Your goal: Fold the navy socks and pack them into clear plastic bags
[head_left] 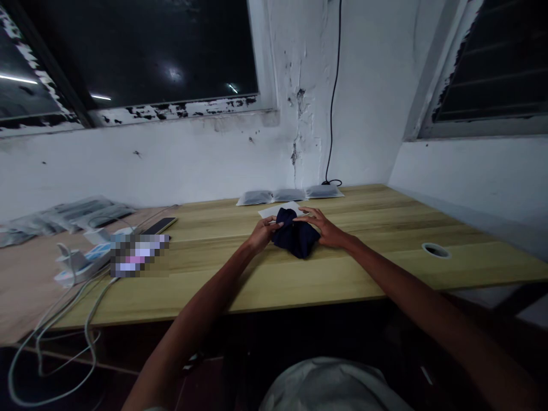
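A crumpled dark blue cloth [296, 237] is between my hands, near the middle of the wooden table [342, 279]. My left hand [263, 233] pinches its upper left edge between thumb and fingers. On the other side, my right hand [322, 225] has its fingers bent over the cloth's top right, with the thumb and fingertips against the fabric. Just behind the cloth lies a flat white sheet [268, 212], partly covered by it.
Three pale packets [290, 195] line the table's back edge beside a black cable [331, 114]. Left are a phone [160, 226], a blurred-out item [139, 256], a power strip [92, 260] with white cables, and several grey packages [81, 216]. A round hole [436, 250] is right.
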Motion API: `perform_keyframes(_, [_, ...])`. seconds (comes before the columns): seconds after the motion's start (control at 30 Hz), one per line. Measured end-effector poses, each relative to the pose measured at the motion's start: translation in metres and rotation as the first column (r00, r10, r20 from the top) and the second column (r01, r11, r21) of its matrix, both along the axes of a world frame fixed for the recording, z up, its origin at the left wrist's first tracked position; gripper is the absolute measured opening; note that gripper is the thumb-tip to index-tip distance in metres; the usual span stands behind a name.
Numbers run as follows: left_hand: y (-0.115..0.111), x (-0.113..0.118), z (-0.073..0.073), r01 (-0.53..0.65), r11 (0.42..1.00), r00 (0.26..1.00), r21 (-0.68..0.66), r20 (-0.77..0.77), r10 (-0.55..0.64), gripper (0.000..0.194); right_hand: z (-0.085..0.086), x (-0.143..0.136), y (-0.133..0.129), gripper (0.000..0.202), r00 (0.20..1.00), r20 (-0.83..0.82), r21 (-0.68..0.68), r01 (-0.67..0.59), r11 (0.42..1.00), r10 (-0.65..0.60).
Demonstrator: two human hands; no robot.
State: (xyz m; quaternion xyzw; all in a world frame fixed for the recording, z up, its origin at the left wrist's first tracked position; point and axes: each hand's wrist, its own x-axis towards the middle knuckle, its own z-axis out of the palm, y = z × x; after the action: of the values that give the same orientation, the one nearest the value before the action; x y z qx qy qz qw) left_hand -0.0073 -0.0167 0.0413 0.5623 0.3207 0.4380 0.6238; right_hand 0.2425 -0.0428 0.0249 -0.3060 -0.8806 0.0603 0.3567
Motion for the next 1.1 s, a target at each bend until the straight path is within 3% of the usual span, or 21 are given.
perform_keyframes(0.07, [0.006,-0.005,0.002,-0.101,0.995,0.989,0.006,-0.104,0.102,0.024,-0.003,0.010,0.007,0.063,0.999,0.019,0.022,0.050,0.998,-0.051])
perform_keyframes(0.13, [0.013,-0.013,0.004,-0.232,0.968,0.909,0.097,-0.333,0.252,0.016,-0.007,0.024,0.014,0.051,0.992,0.056,0.034,0.113,0.993,-0.115])
perform_keyframes(0.17, [0.016,-0.019,0.006,-0.277,0.944,0.813,0.182,-0.479,0.331,0.013,-0.009,0.030,0.017,0.046,0.985,0.079,0.034,0.152,0.988,-0.155])
perform_keyframes(0.23, [0.019,-0.029,0.009,-0.267,0.890,0.528,0.370,-0.716,0.456,0.014,-0.011,0.040,0.021,0.037,0.963,0.109,0.031,0.245,0.969,-0.247])
perform_keyframes(0.3, [0.017,-0.036,0.011,-0.192,0.852,0.272,0.487,-0.808,0.523,0.021,-0.012,0.041,0.020,0.034,0.939,0.069,0.033,0.335,0.941,-0.337])
perform_keyframes(0.33, [0.015,-0.037,0.011,-0.161,0.834,0.206,0.527,-0.809,0.551,0.025,-0.011,0.037,0.018,0.033,0.930,0.021,0.037,0.365,0.930,-0.366])
perform_keyframes(0.37, [0.013,-0.036,0.011,-0.131,0.814,0.185,0.566,-0.793,0.581,0.028,-0.009,0.031,0.015,0.030,0.927,-0.036,0.040,0.374,0.927,-0.373])
perform_keyframes(0.43, [0.009,-0.032,0.008,-0.069,0.756,0.227,0.651,-0.727,0.648,0.034,-0.005,0.012,0.004,0.023,0.944,-0.129,0.040,0.311,0.949,-0.304])
perform_keyframes(0.53, [0.007,-0.024,0.001,0.052,0.673,0.297,0.738,-0.655,0.695,0.043,-0.002,-0.020,-0.013,0.045,0.992,-0.108,0.030,0.069,0.997,-0.065])
perform_keyframes(0.63, [0.012,-0.022,-0.007,0.153,0.713,0.255,0.684,-0.724,0.640,0.050,-0.006,-0.036,-0.019,0.063,0.998,0.026,0.031,-0.052,0.998,0.051])
perform_keyframes(0.73, [0.021,-0.031,-0.013,0.203,0.763,0.226,0.613,-0.788,0.573,0.044,-0.012,-0.030,-0.008,0.055,0.999,0.038,-0.014,0.008,1.000,-0.007])
perform_keyframes(0.83, [0.031,-0.041,-0.015,0.252,0.754,0.246,0.607,-0.794,0.557,0.047,-0.015,-0.007,0.012,0.055,0.975,-0.095,-0.066,0.197,0.978,-0.203])
perform_keyframes(0.9, [0.036,-0.046,-0.016,0.285,0.746,0.245,0.602,-0.798,0.551,0.052,-0.015,0.015,0.022,0.058,0.907,-0.155,-0.081,0.384,0.920,-0.393])
perform_keyframes(0.97, [0.040,-0.048,-0.018,0.291,0.743,0.242,0.602,-0.798,0.552,0.056,-0.014,0.038,0.030,0.060,0.797,-0.143,-0.112,0.576,0.810,-0.587])
perform_keyframes(1.03, [0.044,-0.049,-0.020,0.268,0.743,0.248,0.613,-0.790,0.561,0.059,-0.015,0.060,0.033,0.062,0.678,-0.049,-0.192,0.714,0.673,-0.733])
perform_keyframes(1.1, [0.046,-0.049,-0.022,0.247,0.740,0.245,0.626,-0.779,0.577,0.062,-0.018,0.076,0.035,0.066,0.616,0.087,-0.262,0.772,0.579,-0.783])
